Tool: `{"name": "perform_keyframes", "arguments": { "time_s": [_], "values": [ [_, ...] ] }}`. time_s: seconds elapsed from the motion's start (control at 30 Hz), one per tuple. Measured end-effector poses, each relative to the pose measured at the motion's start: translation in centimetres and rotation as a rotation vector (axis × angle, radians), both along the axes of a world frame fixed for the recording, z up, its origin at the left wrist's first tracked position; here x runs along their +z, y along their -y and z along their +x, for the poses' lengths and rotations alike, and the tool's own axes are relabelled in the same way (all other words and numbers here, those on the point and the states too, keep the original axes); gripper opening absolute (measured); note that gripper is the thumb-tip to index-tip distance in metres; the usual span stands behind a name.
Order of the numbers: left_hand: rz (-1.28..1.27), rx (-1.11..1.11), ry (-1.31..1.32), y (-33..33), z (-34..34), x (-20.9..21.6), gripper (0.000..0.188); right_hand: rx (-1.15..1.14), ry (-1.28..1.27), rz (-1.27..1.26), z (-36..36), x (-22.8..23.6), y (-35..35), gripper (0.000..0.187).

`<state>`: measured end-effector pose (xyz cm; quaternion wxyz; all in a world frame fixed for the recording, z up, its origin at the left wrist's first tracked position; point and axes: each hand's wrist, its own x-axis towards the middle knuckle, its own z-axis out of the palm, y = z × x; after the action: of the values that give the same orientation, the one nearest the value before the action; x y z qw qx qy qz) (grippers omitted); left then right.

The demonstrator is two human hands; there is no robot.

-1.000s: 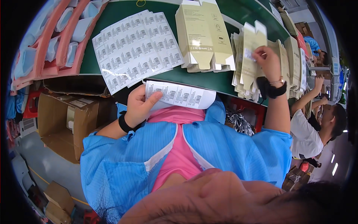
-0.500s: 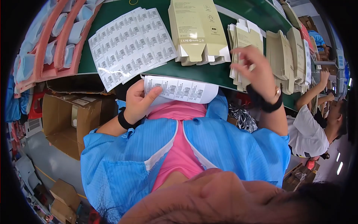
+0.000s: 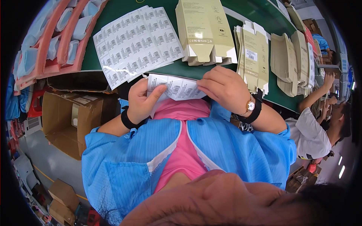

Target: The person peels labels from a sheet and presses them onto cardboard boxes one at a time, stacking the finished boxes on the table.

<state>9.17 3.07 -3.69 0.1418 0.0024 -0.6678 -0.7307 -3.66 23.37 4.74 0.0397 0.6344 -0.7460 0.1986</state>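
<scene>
My left hand [image 3: 145, 98] pinches the left end of a sheet of barcode labels [image 3: 175, 88], its thumb lying on top. The sheet hangs at the table's near edge, in front of my body. At its right end the fingers of my right hand [image 3: 223, 87] are pressed together on a label. Beyond the hands, more sheets of barcode labels [image 3: 132, 41] overlap on the table. To their right is a pile of flattened beige cartons [image 3: 205, 28]. Right of that, a flat beige carton [image 3: 255, 62] with a white barcode label on it tops another stack.
Further right stand more folded beige cartons [image 3: 284, 62]. A pink foam rack [image 3: 71, 34] with pale blue pouches fills the far left of the green table [image 3: 167, 71]. An open cardboard box [image 3: 62, 124] is below on the left. Another person [image 3: 315, 133] works at right.
My right hand has come left and down from the carton stack to the right end of the label sheet. The stack's top carton now shows a label. My left hand keeps its grip.
</scene>
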Motion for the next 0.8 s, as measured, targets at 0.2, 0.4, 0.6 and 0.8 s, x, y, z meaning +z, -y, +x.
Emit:
{"name": "perform_keyframes", "arguments": {
  "time_s": [0.2,0.4,0.6,0.8],
  "values": [
    [0.121,0.025,0.081,0.9,-0.2,-0.1,0.019,0.095,-0.118,0.132,0.4,1.8,0.5,0.02],
    [0.232,0.049,0.12,1.7,0.1,-0.6,0.021,0.01,0.063,-0.137,-3.5,7.3,1.1,0.015],
    [0.17,-0.061,0.086,2.0,0.1,-0.8,0.023,-0.485,0.944,-0.241,-10.8,3.7,3.1,0.013],
    [0.207,-0.03,0.104,2.4,0.6,-1.5,0.023,-0.522,1.149,-0.172,-13.4,0.4,5.0,0.014]
  ]
}}
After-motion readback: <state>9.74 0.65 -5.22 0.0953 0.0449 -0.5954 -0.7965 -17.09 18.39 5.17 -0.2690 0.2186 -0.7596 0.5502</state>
